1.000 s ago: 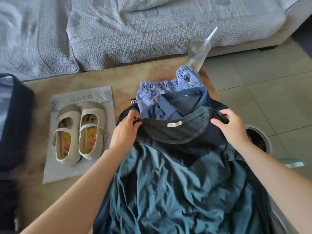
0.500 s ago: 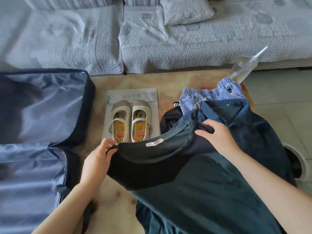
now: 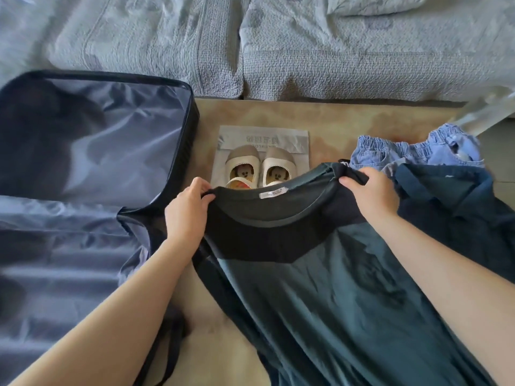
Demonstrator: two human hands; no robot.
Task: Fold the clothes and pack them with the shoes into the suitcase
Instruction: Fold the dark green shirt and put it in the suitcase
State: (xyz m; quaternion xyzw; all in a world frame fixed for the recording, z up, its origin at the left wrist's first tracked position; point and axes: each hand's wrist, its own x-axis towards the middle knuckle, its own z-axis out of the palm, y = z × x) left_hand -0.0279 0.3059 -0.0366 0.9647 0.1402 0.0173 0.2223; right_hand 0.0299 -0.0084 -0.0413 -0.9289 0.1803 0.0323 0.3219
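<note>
Left hand [image 3: 186, 210] and right hand [image 3: 373, 196] each pinch a shoulder of the teal dress [image 3: 320, 288]. Its sagging collar could drag the shoes [image 3: 259, 169] across the surface [image 3: 328, 121].

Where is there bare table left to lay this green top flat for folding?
Bare table shows in a far strip between the sofa and the plastic bag, a narrow lane between the suitcase and the shoes, and a near patch between your left forearm and the green top. Crowded on the right: navy shirt and denim shorts.
</note>
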